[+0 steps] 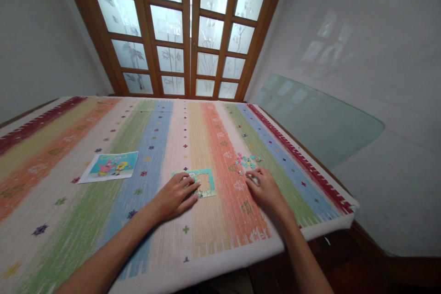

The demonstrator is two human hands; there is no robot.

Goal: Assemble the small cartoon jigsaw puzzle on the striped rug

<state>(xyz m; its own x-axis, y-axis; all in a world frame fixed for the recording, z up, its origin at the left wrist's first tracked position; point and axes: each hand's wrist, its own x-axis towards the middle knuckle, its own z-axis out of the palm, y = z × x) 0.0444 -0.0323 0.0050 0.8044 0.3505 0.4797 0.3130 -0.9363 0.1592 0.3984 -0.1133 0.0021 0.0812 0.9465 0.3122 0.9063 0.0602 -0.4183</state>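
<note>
A small jigsaw puzzle [211,187] lies on the cloth, its border joined and a bare tan gap in its middle. My left hand [177,195] rests over the puzzle's left part, fingers spread and touching it, so that part is hidden. To the right is a loose heap of jigsaw pieces [248,161]. Just in front of the heap, my right hand [266,188] has its thumb and fingers pinched together around a puzzle piece [253,178], mostly covered by the fingers. A printed picture [115,166] of two cartoon figures lies flat at the left.
A striped, patterned tablecloth [138,220] covers the table, its near edge close to my forearms. Behind the table stand wooden doors [189,55] with frosted panes. A sheet of glass [317,119] leans on the right wall.
</note>
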